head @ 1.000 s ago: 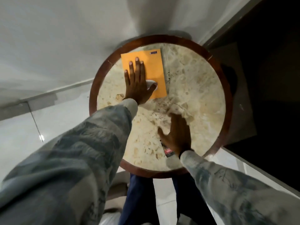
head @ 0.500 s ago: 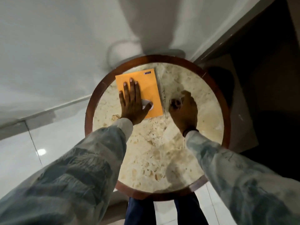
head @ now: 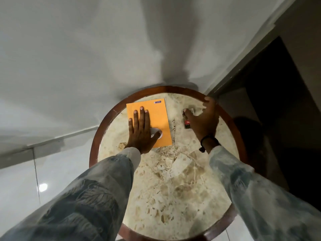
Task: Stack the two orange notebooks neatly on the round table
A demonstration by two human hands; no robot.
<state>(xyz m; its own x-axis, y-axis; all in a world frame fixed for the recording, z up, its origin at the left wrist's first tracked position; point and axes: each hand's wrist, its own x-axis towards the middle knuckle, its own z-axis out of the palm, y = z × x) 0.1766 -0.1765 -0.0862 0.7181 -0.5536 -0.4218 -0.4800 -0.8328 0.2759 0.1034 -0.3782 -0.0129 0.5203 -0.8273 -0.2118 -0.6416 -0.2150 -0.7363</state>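
An orange notebook [head: 152, 119] lies flat on the far left part of the round table [head: 173, 180], which has a marble top and a dark wooden rim. Only one orange cover shows; I cannot tell whether a second notebook lies under it. My left hand [head: 141, 133] rests palm down on the notebook's near left part, fingers stretched out. My right hand [head: 203, 120] is at the far right of the table, fingers spread toward the rim. Its thumb touches a small dark object with a red band [head: 187, 122] that lies on the marble.
A grey wall [head: 86, 58] stands right behind the table. A dark doorway [head: 278, 110] opens to the right. Pale glossy floor tiles [head: 26, 188] lie to the left. The near half of the marble top holds nothing that I can see.
My right hand carried the small dark object from the table's near edge to the far right and has opened its fingers. My left hand has stayed flat on the notebook.
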